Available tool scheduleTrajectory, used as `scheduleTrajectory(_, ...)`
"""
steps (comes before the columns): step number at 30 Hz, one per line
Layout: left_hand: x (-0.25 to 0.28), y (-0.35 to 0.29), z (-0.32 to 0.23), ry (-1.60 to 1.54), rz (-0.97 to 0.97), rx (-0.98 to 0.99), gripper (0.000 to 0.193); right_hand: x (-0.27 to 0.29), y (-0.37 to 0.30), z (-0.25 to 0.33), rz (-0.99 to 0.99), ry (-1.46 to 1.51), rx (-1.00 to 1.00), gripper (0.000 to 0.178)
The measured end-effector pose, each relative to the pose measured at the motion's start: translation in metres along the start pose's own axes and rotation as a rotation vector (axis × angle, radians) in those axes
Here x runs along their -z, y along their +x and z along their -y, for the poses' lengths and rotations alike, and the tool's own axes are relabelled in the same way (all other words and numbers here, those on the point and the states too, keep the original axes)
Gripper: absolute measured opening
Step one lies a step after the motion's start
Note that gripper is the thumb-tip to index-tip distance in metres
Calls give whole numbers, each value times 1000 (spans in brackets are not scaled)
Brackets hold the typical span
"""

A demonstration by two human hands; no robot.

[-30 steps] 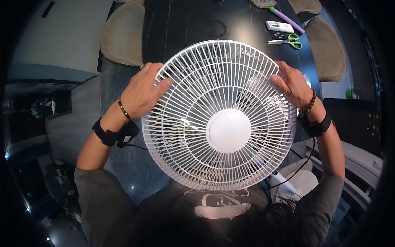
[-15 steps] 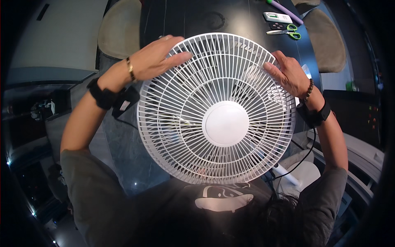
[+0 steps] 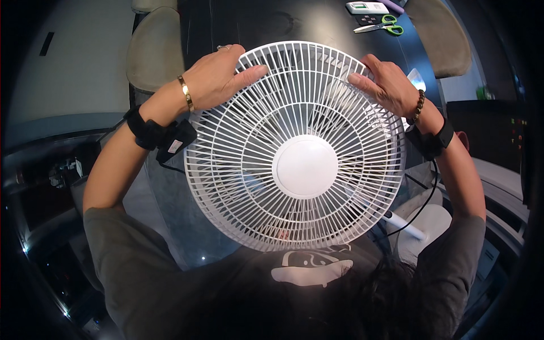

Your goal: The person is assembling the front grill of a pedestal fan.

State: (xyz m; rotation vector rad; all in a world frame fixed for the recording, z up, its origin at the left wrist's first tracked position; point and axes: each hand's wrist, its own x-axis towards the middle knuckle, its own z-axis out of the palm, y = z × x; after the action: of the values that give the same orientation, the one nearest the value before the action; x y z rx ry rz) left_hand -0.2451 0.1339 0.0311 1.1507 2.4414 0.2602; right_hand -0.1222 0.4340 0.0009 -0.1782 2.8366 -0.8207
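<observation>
The round white plastic fan grille point(image 3: 294, 147), made of thin radial ribs around a solid white centre disc point(image 3: 305, 166), occupies the middle of the view, above the dark table point(image 3: 249, 22) and close to the person's chest. It faces up toward the camera.

The left hand point(image 3: 218, 79) rests on the far-left rim of the grille, fingers together and laid flat across the ribs, thumb side toward the rim. The right hand point(image 3: 388, 85) rests on the far-right rim, fingers extended and slightly spread over the ribs. Whether any fingers curl behind the rim cannot be told.

Each wrist carries a black strap; the left also bears a gold bangle point(image 3: 185, 93), the right a beaded bracelet point(image 3: 418, 106).

On the far right of the table lie green-handled scissors point(image 3: 385, 25) and a white rectangular remote point(image 3: 367, 7), well apart from the grille. A beige upholstered chair point(image 3: 152, 48) stands at the table's far left.
</observation>
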Motion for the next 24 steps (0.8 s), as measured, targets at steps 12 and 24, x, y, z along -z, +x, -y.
scheduleTrajectory(12, 3, 50, -43, 172, 41, -132, 76, -14, 5, -17, -161, 46, 117, 77)
scheduleTrajectory(24, 10, 82, -36, 76, 24, -190, 61, 2, -26, -12, 162, 575, 81, 95)
